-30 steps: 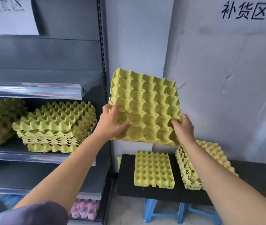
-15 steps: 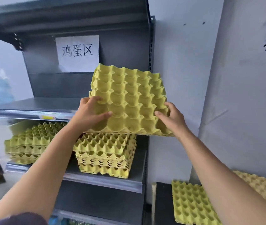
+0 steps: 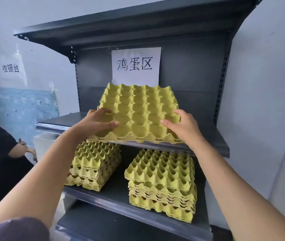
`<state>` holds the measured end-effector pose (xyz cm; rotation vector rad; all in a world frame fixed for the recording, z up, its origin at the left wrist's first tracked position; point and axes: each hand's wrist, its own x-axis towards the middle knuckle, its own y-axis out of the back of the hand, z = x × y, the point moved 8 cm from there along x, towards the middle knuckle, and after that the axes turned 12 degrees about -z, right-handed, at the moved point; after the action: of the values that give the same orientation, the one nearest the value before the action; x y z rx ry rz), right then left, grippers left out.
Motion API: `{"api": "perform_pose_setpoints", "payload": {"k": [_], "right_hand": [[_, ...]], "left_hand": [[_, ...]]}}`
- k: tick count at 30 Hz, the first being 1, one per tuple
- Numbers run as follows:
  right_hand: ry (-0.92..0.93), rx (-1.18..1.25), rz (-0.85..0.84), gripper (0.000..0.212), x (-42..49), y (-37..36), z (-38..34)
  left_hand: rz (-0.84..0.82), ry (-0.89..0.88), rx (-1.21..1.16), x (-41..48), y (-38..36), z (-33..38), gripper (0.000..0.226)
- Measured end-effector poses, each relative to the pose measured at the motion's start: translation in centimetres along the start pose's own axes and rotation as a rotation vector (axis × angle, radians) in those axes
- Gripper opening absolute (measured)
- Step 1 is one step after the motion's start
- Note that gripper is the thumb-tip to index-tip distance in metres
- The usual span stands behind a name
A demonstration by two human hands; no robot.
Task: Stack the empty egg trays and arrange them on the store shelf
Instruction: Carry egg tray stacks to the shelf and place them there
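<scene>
Hands first: my left hand (image 3: 97,123) grips the near left corner of a yellow egg tray (image 3: 139,112), thumb lying across the cups and fingers curled over the left edge; my right hand (image 3: 184,126) clasps the near right corner, thumb on top and the fingers hidden behind the rim; both are closed on the tray, neither is spread. I hold the tray tilted, its far edge raised toward a paper sign (image 3: 136,66) on the back panel, its near edge at the front lip of the upper shelf (image 3: 213,145); I cannot tell whether more than one tray sits in my grip, though a second rim seems to show along the near edge. On the lower shelf (image 3: 114,193) sit two piles: a left stack (image 3: 93,166) partly behind my left forearm, and a right stack (image 3: 162,183) just beside it, apart from it; at the far left edge another person's arm (image 3: 16,150) shows.
</scene>
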<state>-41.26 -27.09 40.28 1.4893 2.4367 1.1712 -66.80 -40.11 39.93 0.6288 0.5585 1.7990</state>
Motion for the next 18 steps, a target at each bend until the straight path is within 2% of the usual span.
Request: {"api": "perform_pose_setpoints", "payload": {"k": [5,9,14,18], "right_hand": [[0.034,-0.048,-0.049,0.076,6.0,-4.7,-2.7],[0.039,-0.067,-0.145,0.08,11.1,-9.2,-4.0],[0.038,-0.05,-0.166,0.077,16.5,-13.7,-6.0],[0.02,-0.084,-0.206,0.076,19.5,-17.3,-7.8]], "left_hand": [[0.077,0.037,-0.007,2.9,4.7,-4.2,0.085],[0.135,0.086,-0.077,5.8,8.4,-8.1,0.05],[0.172,0.138,-0.009,8.1,13.3,-11.5,0.064],[0.166,0.181,-0.019,9.7,16.3,-14.6,0.035]]}}
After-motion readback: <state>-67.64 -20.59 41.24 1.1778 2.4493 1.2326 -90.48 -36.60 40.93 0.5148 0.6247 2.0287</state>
